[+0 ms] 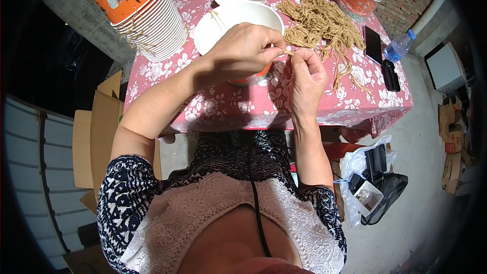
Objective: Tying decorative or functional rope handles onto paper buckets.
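Left hand (243,50) and right hand (306,78) both pinch a thin tan twisted paper cord (287,52), running roughly left-right between fingertips, above a white round paper cup (238,18) on pink floral tablecloth (223,106). Tangled tan cord pile (319,20) just right.

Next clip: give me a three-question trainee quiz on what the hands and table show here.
1. True or false: both hands pinch the same tan cord.
2. Where does the pile of tan cords lie: A) on the floor, B) on the table, right of the white cups, C) in the cardboard box?
3. What lies at the table's right edge beside the dark phone?

Key
1. True: left hand and right hand meet on one cord.
2. B: pile, cups, table.
3. A plastic bottle, beside the phone.
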Tool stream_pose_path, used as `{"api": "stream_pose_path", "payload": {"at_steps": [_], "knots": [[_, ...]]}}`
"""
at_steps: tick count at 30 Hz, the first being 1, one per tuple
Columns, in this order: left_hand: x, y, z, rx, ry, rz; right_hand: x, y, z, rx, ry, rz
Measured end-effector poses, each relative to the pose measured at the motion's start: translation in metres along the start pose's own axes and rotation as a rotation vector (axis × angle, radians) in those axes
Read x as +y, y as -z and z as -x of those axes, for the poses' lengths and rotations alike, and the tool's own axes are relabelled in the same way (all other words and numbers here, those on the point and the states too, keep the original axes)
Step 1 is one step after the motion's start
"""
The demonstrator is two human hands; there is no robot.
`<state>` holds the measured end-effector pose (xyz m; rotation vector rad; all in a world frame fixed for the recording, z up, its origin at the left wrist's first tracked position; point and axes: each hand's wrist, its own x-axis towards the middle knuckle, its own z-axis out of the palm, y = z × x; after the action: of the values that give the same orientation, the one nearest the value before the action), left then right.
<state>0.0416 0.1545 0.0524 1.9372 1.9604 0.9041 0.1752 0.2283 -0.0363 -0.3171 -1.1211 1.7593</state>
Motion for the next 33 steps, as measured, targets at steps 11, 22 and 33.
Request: {"api": "stream_pose_path", "payload": {"at_steps": [11, 22, 33], "knots": [[0.002, -0.003, 0.004, 0.072, -0.088, -0.146, -0.012, -0.005, -0.003, 0.015, -0.109, -0.230], [-0.023, 0.009, 0.002, 0.138, -0.188, 0.021, -0.015, 0.001, -0.007, -0.031, -0.193, -0.356], [-0.039, 0.023, -0.008, -0.044, -0.208, 0.017, -0.030, -0.016, -0.018, -0.380, 0.060, -0.056]]}}
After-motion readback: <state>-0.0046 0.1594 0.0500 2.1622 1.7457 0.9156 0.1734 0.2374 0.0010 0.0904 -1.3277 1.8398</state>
